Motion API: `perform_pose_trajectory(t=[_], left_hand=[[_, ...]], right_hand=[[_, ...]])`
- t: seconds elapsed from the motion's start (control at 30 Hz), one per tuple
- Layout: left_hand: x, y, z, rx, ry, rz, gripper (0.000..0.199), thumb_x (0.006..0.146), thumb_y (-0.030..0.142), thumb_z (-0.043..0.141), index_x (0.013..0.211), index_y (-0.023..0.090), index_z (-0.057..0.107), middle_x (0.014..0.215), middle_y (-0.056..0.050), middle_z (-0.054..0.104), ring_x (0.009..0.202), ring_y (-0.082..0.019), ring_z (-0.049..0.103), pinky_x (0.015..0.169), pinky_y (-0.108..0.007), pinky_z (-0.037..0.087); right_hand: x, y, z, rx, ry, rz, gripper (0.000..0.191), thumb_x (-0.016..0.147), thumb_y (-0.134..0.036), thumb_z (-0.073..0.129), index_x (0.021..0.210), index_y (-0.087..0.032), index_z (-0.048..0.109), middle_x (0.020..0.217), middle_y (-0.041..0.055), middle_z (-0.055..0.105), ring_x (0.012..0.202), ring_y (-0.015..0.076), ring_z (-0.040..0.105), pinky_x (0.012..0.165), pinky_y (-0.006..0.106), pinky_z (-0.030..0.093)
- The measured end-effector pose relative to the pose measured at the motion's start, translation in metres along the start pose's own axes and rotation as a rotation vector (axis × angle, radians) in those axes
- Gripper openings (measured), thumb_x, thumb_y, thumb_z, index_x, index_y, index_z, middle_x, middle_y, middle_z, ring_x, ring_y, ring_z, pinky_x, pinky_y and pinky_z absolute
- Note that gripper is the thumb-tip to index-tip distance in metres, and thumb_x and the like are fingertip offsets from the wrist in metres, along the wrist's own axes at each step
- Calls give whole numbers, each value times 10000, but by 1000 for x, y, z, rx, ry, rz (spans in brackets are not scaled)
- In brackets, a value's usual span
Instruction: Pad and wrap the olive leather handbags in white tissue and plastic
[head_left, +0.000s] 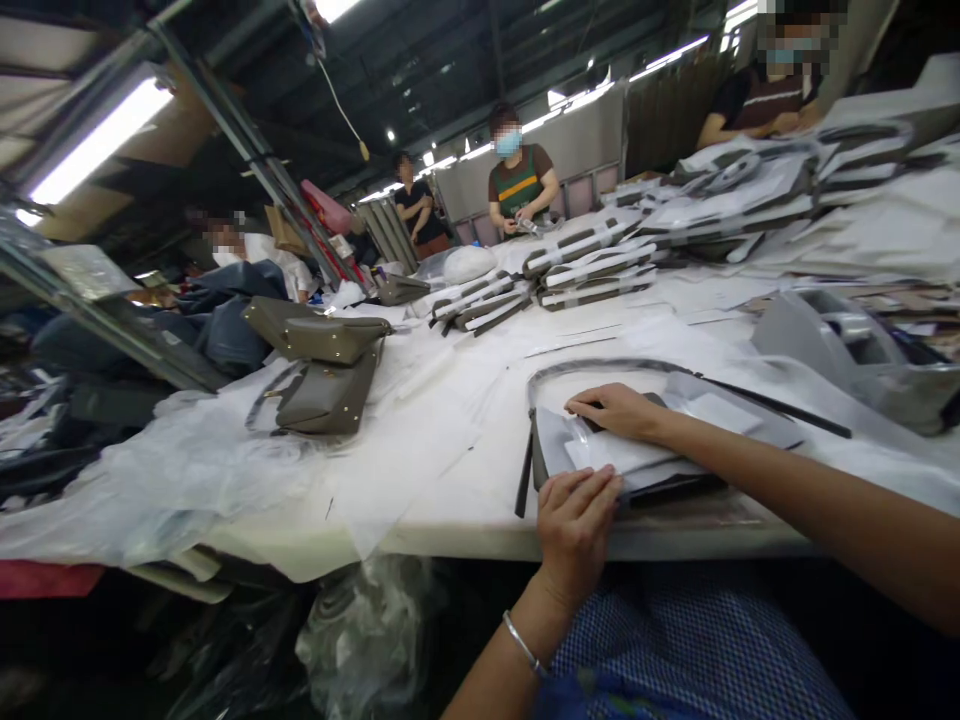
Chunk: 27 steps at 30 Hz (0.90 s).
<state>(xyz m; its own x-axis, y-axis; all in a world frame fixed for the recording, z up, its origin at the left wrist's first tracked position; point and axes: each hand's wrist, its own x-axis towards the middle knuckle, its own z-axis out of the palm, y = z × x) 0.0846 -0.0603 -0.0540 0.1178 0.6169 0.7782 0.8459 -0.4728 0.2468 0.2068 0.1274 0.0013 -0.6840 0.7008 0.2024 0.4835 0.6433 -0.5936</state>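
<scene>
A grey bag piece [544,445] with a plastic-wrapped strap [600,368] lies at the front edge of the table, partly covered by white paper sheets [716,412]. My left hand [577,515], with a bracelet at its wrist, rests its fingers together on the near left edge of the sheets and piece. Farther back, my right hand [619,410] lies over the top of the piece, its thumb and fingertips brought near each other at some clear plastic. What those fingertips hold, if anything, is too small to make out.
Brown-grey bags [330,385] lie on the white-covered table [435,440] to the left, by crumpled plastic [187,460]. Wrapped straps [592,265] are stacked behind. A grey tape dispenser-like object [840,340] stands right. Several people work or stand beyond the table; a metal post [247,150] slants at left.
</scene>
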Motion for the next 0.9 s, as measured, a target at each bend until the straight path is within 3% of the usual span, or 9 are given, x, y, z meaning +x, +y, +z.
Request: perform_pose_trajectory(t=[0.13,0.23,0.3,0.37,0.47,0.6,0.7,0.77,0.9], left_hand=[[6,-4,-27,-218,-155,-82,325,930,237,603,1248,289,647,1271,-15,684,1181,-199,609,1046,-410,484],[9,-26,-39,-276,-73,-286,316,974,254,511,1257,282,648,1343,-42,635,1271,-204,556,1110,-415,442],[13,-46,-36,-302,-33,-531,350,979,332,500,1295,258,629,1422,-71,570,1349,-241,492,1142,-451,407],[21,-63,-27,-436,-81,-791,465,955,431,533,1366,218,572,1473,-108,516,1367,-281,477,1141,-473,403],[37,-75,-13,-661,-189,-998,624,903,509,603,1430,193,498,1494,-126,486,1376,-296,466,1159,-461,375],[55,-70,-14,-620,-146,-937,709,835,520,695,1444,235,472,1540,-79,436,1451,-283,349,1214,-435,269],[64,-69,-29,-577,56,-859,727,883,542,624,1514,319,338,1568,-40,396,1459,-262,334,1211,-437,265],[69,-71,-40,-569,177,-800,691,928,558,538,1530,322,297,1558,-50,409,1433,-264,378,1197,-450,289],[76,-69,-56,-464,161,-628,617,908,604,506,1390,220,529,1386,-96,584,1311,-306,515,1183,-503,291]], right_hand=[[-31,11,-34,-163,261,-26,411,951,-447,438,1111,-209,734,1170,65,731,1119,259,655,1013,390,479],[-69,35,-69,-396,337,133,486,949,-478,420,1229,-175,678,1268,106,680,1206,306,601,1066,458,441],[-93,53,-85,-452,283,336,572,932,-513,425,1308,-133,630,1308,144,652,1220,344,592,1064,489,441],[-108,65,-94,-415,171,539,650,913,-562,432,1358,-117,595,1320,162,641,1223,367,593,1065,500,441],[-115,67,-96,-283,75,682,711,899,-629,423,1408,-152,558,1370,147,604,1270,364,562,1100,498,412],[-110,42,-96,-138,273,641,775,850,-621,539,1484,-184,455,1448,124,538,1314,351,524,1119,477,403],[-105,19,-96,51,546,504,779,878,-621,531,1534,-241,354,1494,72,497,1331,326,511,1118,451,414],[-102,9,-92,176,646,388,707,922,-630,466,1515,-255,385,1502,44,490,1353,305,488,1138,438,394],[-102,8,-78,202,561,277,637,930,-631,471,1416,-222,523,1405,66,591,1305,302,534,1134,474,400]])
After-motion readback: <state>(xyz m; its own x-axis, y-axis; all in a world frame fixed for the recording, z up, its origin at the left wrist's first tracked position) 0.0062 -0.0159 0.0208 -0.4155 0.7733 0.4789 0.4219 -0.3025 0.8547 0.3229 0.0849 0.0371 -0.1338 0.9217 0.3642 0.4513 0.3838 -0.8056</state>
